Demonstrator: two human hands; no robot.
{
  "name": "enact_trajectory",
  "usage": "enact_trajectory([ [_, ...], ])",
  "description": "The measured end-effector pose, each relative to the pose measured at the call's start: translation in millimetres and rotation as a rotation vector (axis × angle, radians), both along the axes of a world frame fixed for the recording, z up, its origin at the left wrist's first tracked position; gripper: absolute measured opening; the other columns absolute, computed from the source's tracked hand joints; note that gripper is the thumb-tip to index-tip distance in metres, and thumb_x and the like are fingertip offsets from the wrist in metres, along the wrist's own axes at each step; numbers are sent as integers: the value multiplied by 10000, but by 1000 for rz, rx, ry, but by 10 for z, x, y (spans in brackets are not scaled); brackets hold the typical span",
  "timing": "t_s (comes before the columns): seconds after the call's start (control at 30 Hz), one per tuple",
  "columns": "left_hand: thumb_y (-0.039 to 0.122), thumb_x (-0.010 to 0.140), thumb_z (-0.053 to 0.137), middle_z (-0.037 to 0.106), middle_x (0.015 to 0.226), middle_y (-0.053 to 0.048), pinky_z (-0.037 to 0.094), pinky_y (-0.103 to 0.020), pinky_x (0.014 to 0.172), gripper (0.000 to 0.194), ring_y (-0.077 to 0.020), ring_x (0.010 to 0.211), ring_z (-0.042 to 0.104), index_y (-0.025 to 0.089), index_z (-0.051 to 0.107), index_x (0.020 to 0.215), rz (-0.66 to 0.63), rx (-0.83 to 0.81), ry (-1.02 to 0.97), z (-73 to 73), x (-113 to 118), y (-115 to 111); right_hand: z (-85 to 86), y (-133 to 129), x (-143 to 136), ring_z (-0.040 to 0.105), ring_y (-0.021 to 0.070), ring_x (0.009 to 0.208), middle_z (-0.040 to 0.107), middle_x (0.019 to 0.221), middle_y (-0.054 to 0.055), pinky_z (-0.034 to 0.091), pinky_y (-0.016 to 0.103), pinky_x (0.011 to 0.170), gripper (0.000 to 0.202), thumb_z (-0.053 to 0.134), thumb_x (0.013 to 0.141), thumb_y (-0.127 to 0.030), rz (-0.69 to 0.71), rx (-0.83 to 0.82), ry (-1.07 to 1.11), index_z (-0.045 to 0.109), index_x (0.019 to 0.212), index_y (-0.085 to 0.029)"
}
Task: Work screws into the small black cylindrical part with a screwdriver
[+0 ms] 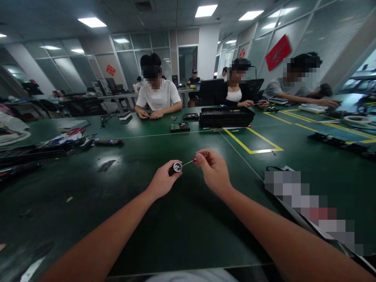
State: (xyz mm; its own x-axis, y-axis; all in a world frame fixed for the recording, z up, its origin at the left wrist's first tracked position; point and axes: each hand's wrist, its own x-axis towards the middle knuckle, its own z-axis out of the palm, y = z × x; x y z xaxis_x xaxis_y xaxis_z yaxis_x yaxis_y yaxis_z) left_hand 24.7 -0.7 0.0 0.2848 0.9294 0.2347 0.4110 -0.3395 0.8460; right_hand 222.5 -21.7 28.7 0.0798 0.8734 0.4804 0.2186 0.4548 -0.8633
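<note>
My left hand (pixel 164 179) is closed round a small round part (pixel 178 167) with a pale rim and a dark face with light spots; its exact kind I cannot make out. In my right hand (pixel 214 169) is a thin screwdriver (pixel 188 162), its red handle end pinched between thumb and fingers. The metal shaft points left, and its tip meets the edge of the round part or lies just in front of it. Both hands are above the green tabletop (pixel 164 235), near its middle.
A black open box (pixel 226 117) and a green circuit board (pixel 179 127) lie ahead. Yellow tape (pixel 249 152) marks the table. A dark pen-like tool (pixel 109 142) and clutter lie left. A blurred-out sheet (pixel 305 203) is at right. Several people sit across.
</note>
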Motion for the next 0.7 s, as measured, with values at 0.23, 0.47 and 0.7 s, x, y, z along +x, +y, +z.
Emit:
enact_trajectory([
  [0.23, 201, 837, 648, 671, 1164, -48, 444, -378, 1034, 336, -220, 1116, 614, 219, 631, 1171, -10, 12, 8, 44, 19, -21, -1, 3, -3, 677, 190, 778, 721, 839, 43, 521, 325, 717, 252, 573, 921, -450, -18, 2, -21, 661, 961, -217],
  [0.47, 200, 834, 658, 666, 1161, -42, 450, -369, 1025, 322, -220, 1114, 610, 224, 640, 1155, 6, 5, -5, 58, 14, -32, 60, -41, 34, 477, 122, 501, 552, 547, -28, 349, 267, 497, 411, 662, 837, -533, -186, 54, -270, 515, 607, -225],
  [0.7, 206, 846, 654, 657, 1181, -40, 437, -366, 1032, 318, -209, 1123, 600, 227, 643, 1163, -15, 16, -6, 36, -6, -19, 48, -61, 24, 438, 107, 482, 520, 534, -35, 326, 261, 492, 423, 666, 829, -534, -180, 121, -354, 492, 595, -228],
])
